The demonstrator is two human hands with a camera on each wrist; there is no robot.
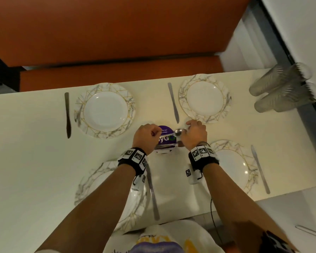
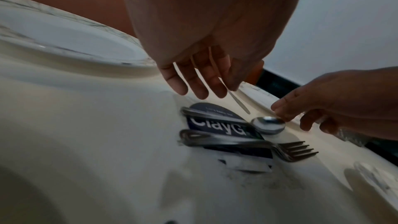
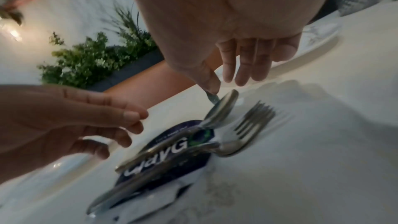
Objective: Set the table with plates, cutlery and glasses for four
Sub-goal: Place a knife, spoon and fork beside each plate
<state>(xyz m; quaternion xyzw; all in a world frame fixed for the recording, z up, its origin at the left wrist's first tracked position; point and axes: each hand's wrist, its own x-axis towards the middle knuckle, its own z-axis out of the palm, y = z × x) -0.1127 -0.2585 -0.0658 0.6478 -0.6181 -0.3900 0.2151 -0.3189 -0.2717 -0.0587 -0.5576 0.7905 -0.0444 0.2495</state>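
Several spoons [image 1: 179,132] and forks [image 2: 290,151] lie in a pile across a purple sign [image 1: 164,141] at the middle of the white table [image 1: 25,161]. My left hand [image 1: 150,136] hovers over the handle ends, fingers hanging straight [image 2: 198,83], holding nothing. My right hand [image 1: 195,132] reaches the bowl of the top spoon [image 3: 221,108]; its fingertips [image 2: 277,110] touch the bowl's rim without closing on it. A marbled plate [image 1: 106,110] stands at each of the four places, each with a knife [image 1: 67,114] beside it.
Stacked clear plastic cups [image 1: 281,88] lie on their sides at the far right corner. An orange bench [image 1: 117,73] runs along the far edge of the table. The nearest plates [image 1: 87,179] [image 1: 232,165] sit under my forearms.
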